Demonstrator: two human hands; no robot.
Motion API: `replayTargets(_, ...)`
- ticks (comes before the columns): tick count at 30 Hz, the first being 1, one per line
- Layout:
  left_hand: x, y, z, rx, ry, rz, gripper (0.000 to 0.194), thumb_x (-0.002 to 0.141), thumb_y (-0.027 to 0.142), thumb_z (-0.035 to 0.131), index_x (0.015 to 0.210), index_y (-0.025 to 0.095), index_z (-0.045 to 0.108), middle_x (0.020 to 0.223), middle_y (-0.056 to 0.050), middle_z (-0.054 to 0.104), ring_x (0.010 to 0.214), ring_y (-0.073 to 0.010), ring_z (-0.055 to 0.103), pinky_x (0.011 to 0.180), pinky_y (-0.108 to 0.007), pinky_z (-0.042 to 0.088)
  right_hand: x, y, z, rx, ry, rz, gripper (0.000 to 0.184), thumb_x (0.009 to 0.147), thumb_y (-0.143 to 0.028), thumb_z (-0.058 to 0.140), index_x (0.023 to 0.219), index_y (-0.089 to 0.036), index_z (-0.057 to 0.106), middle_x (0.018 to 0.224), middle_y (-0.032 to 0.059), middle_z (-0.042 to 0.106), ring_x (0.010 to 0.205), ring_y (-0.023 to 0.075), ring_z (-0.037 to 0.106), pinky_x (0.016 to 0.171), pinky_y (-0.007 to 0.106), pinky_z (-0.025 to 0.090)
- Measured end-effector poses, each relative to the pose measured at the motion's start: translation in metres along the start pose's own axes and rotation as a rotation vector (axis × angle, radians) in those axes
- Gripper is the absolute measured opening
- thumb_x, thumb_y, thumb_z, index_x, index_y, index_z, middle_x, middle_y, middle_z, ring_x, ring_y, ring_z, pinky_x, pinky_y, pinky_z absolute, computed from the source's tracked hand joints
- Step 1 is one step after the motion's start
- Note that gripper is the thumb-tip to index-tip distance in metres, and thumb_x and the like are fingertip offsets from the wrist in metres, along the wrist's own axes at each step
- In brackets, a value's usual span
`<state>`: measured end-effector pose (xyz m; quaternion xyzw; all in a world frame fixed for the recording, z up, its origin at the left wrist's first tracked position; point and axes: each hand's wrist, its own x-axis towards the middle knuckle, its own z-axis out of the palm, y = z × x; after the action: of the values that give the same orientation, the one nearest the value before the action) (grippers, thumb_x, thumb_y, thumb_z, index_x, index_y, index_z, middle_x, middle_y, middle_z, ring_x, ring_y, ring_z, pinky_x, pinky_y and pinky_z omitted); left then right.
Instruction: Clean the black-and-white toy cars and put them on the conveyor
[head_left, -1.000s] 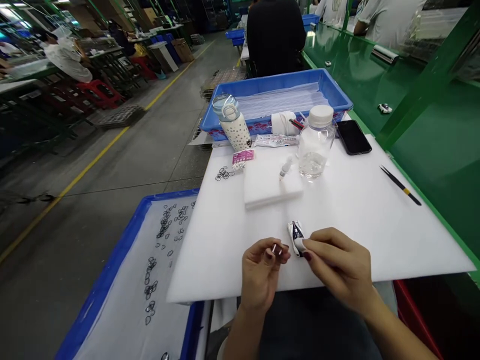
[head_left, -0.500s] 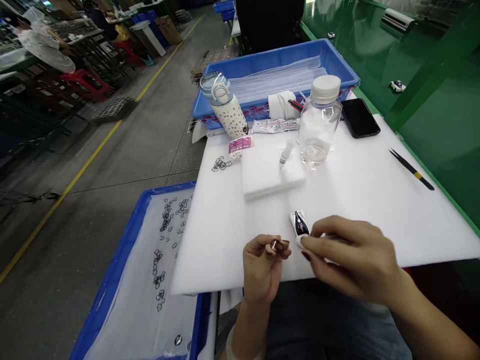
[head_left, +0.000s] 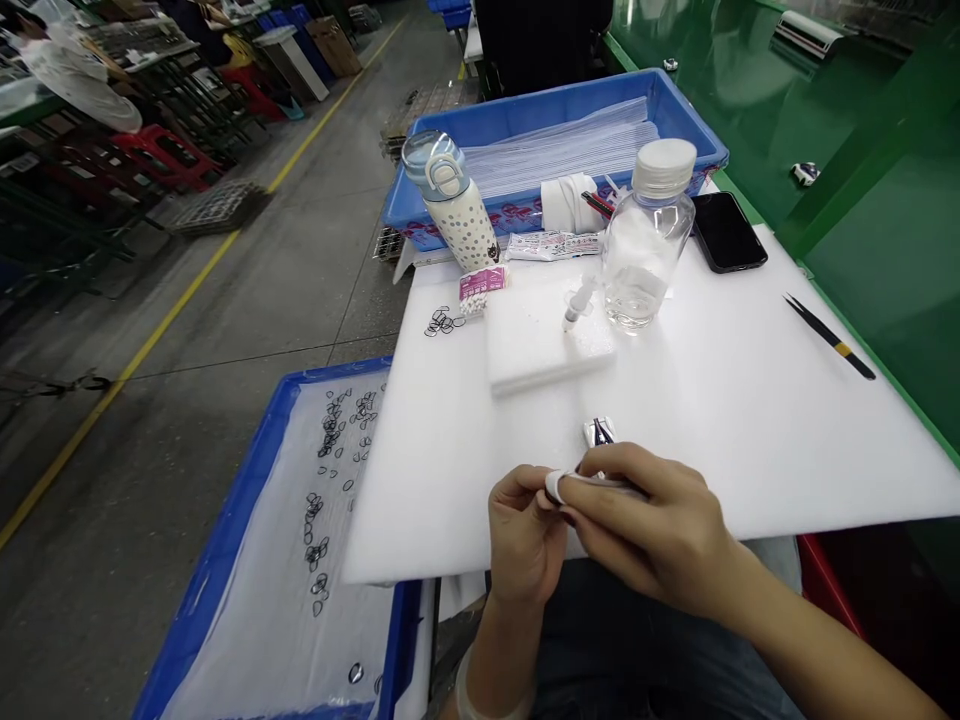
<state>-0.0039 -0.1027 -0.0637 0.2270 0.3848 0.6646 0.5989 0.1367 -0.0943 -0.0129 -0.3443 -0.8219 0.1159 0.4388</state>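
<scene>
over the near edge of the white tabletop [head_left: 750, 430], the left hand [head_left: 523, 535] pinches a small dark piece [head_left: 550, 502], mostly hidden, while the right hand [head_left: 651, 530] holds a white wrap [head_left: 556, 486] over its forefinger tip, pressed against it. just beyond the fingers lies a toy car [head_left: 598, 431], partly covered; tweezers [head_left: 829, 338] lie by the right edge, dark rings [head_left: 442, 322] near the far left corner.

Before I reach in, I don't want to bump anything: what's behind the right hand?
Behind the right hand, a small white-and-dark toy car lies on the white tabletop. Its far end shows; the hand hides the rest.
</scene>
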Motion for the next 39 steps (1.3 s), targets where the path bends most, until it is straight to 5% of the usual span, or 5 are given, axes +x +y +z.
replayTargets(5,0.001,0.001,-0.001,-0.065,-0.091,0.004,0.020,0.060,0.033,0.095,0.070,0.026,0.079,0.070,0.001,0.078,0.062,-0.0084,0.072,0.064,-0.011,0.059,0.003,0.005,-0.013,-0.089,-0.106,-0.076,0.017,0.096,-0.019,0.052,0.097,-0.014,0.068,0.090,0.0075,0.063,0.067,0.0109,0.057,0.056,0.024,0.048)
replayTargets(11,0.000,0.001,-0.001,-0.094,-0.129,-0.008,0.020,0.061,0.035,0.094,0.072,0.027,0.080,0.070,0.000,0.078,0.061,-0.0089,0.072,0.062,-0.012,0.059,0.006,0.007,-0.025,-0.186,0.046,-0.029,0.012,0.091,-0.012,0.062,0.102,-0.014,0.067,0.094,0.0059,0.060,0.071,0.0078,0.056,0.060,0.021,0.046)
replayTargets(17,-0.002,-0.001,-0.004,-0.073,-0.093,-0.046,0.016,0.064,0.028,0.093,0.069,0.023,0.079,0.066,0.000,0.076,0.054,-0.0089,0.069,0.055,-0.013,0.058,0.008,-0.004,-0.003,-0.095,-0.069,-0.093,0.021,0.099,-0.018,0.049,0.099,-0.011,0.068,0.091,0.0083,0.064,0.070,0.0123,0.059,0.055,0.025,0.046)
replayTargets(29,-0.001,0.004,0.002,-0.028,-0.103,-0.034,0.022,0.058,0.034,0.096,0.070,0.025,0.080,0.067,-0.001,0.077,0.059,-0.0099,0.072,0.061,-0.013,0.059,0.013,-0.007,-0.039,-0.376,-0.328,-0.182,0.025,0.094,-0.009,0.045,0.085,-0.013,0.068,0.077,0.0055,0.055,0.058,0.0152,0.044,0.046,0.033,0.034)
replayTargets(39,0.001,0.004,-0.005,-0.002,-0.161,-0.035,0.021,0.061,0.037,0.094,0.072,0.024,0.081,0.069,-0.004,0.077,0.058,-0.0103,0.070,0.057,-0.013,0.058,-0.025,0.038,-0.082,-0.330,-0.148,0.137,0.018,0.096,-0.014,0.057,0.110,-0.019,0.066,0.094,0.0039,0.071,0.073,0.0122,0.067,0.059,0.024,0.051)
